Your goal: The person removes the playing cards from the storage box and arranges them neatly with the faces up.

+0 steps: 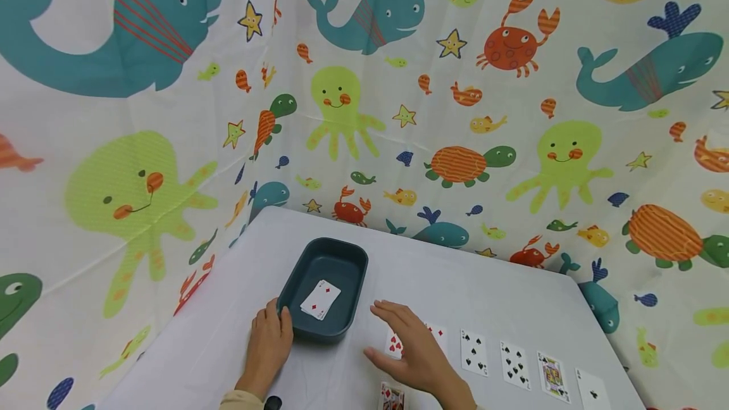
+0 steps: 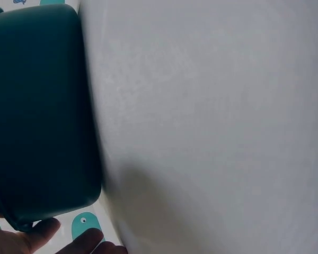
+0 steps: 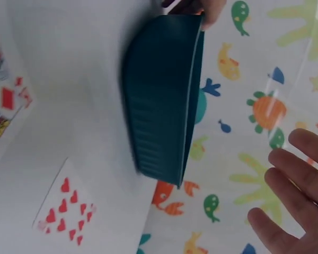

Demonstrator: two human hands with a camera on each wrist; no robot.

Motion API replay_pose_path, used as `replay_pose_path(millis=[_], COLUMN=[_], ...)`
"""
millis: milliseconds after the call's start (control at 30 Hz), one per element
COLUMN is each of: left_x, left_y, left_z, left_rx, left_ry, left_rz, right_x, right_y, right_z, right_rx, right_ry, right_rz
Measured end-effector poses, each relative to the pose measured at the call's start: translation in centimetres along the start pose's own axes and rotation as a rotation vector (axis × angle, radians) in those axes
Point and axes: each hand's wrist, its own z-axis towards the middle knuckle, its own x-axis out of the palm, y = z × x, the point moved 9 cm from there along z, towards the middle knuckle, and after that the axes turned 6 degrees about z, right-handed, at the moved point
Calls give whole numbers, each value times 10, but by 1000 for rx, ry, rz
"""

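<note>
My left hand [image 1: 269, 343] pinches rim of dark teal, rounded-rectangular, plastic-looking tub [image 1: 335, 266] on white table [image 1: 401, 274]; white diamond cards [image 1: 321, 300] loose inside. Careless tug could tip it, cards slide. My right hand [image 1: 414, 353]: empty, fingers extended; low sweep might scatter white hearts card [image 3: 66, 211].

1. Head cam: up high, faces fwd/down over smooth white table [image 1: 410, 277] to white fabric backdrop w/ colourful sea-animal print [image 1: 393, 109]; widest.
2. L wrist cam: low, v. close to dark-teal rounded-rectangular bin [image 2: 37, 111], view turned sideways.
3. R wrist cam: farther off, also sideways, facing bin's side + backdrop.
4. All 3 share bin, table, backdrop.
</note>
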Motion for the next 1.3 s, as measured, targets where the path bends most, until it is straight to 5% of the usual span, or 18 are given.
replay_pose_path(millis=[567, 900, 1300], left_x=[-4, -6, -15], left_y=[-3, -6, -13], left_z=[-6, -20, -45], left_rx=[-2, -4, -2], left_ry=[-6, -31, -60], left_rz=[3, 10, 21], right_x=[19, 47, 82], right_y=[14, 13, -1], right_z=[50, 74, 75], right_rx=[-39, -3, 73], right_ry=[-28, 80, 172], right_rz=[101, 53, -20])
